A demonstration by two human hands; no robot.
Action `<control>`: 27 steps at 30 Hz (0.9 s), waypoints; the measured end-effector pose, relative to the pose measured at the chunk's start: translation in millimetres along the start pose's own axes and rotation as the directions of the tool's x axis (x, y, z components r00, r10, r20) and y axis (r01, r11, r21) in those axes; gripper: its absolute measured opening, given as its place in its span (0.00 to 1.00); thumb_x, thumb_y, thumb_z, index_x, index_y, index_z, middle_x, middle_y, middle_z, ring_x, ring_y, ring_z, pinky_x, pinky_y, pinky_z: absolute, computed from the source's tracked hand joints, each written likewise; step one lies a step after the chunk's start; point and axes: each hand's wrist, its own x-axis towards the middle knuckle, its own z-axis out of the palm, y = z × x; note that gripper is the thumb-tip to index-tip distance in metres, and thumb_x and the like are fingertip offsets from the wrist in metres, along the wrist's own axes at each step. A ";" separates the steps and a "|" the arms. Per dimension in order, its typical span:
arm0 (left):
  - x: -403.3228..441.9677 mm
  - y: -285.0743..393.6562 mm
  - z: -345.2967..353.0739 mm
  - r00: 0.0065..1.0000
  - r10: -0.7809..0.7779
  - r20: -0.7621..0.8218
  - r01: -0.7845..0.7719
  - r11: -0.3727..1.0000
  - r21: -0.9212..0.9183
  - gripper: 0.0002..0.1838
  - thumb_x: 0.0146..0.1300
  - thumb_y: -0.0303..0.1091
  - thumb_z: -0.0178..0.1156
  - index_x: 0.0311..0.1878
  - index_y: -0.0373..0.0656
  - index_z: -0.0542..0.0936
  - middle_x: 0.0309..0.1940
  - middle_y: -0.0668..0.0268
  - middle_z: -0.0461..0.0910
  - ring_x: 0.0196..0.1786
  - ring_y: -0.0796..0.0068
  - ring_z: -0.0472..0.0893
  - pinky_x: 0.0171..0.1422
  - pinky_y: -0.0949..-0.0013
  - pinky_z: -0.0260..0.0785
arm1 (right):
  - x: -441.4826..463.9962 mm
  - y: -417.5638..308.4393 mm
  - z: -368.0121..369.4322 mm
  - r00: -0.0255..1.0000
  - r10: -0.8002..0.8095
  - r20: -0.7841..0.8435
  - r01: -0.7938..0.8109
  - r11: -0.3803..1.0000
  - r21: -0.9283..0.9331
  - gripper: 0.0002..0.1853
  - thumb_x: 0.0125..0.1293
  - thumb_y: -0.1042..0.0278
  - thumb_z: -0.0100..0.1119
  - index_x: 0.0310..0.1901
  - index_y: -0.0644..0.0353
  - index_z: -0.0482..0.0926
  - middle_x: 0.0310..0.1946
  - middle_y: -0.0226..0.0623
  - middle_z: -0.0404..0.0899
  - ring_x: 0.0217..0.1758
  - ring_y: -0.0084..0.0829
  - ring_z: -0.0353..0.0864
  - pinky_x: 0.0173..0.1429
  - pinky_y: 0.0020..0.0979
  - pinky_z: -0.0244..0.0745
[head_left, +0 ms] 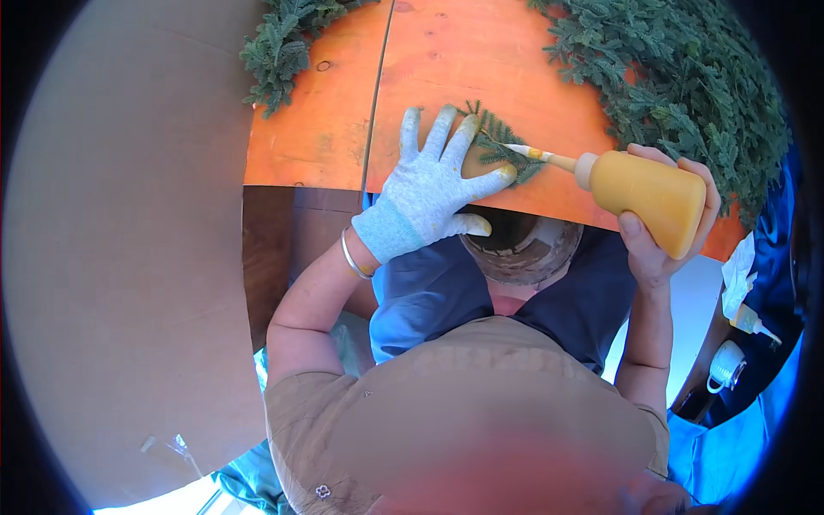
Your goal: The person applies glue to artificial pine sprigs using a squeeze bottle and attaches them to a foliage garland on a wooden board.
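My left hand [436,184], in a pale grey glove with yellowish stained fingertips, lies spread at the front edge of the orange wooden board [463,64]. Its forefinger and thumb are beside a small green sprig [506,146], which lies flat on the board; whether they press on it is hard to tell. My bare right hand [674,210] is wrapped round a yellow squeeze bottle [648,196], tilted with its long nozzle pointing left. The whitish nozzle tip is over the sprig.
Large heaps of green sprigs [687,94] cover the board's right side, with a smaller bunch [281,60] at the upper left. A round container [524,249] stands below the board's edge. At the right are a white cup [726,366] and a small bottle [747,320].
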 end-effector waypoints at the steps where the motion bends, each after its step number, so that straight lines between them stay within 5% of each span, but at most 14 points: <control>1: -0.2 -0.2 0.2 1.000 0.003 -0.002 -0.003 1.000 0.003 0.36 0.47 0.68 0.59 0.62 0.70 0.75 0.66 0.46 0.61 0.71 0.38 0.56 0.70 0.27 0.32 | -0.5 -1.3 -1.5 1.000 0.002 0.002 -0.002 1.000 -0.009 0.43 0.51 0.67 0.75 0.62 0.62 0.55 0.51 0.60 0.75 0.50 0.39 0.80 0.54 0.37 0.76; 27: 2.1 3.8 0.9 0.999 -0.028 -0.038 0.028 0.999 -0.021 0.31 0.50 0.63 0.61 0.59 0.67 0.77 0.66 0.47 0.62 0.70 0.41 0.58 0.70 0.29 0.35 | -11.5 -2.2 -51.6 0.991 0.035 -0.125 -0.056 0.985 -0.165 0.43 0.52 0.51 0.74 0.59 0.65 0.58 0.48 0.59 0.78 0.47 0.38 0.82 0.54 0.34 0.76</control>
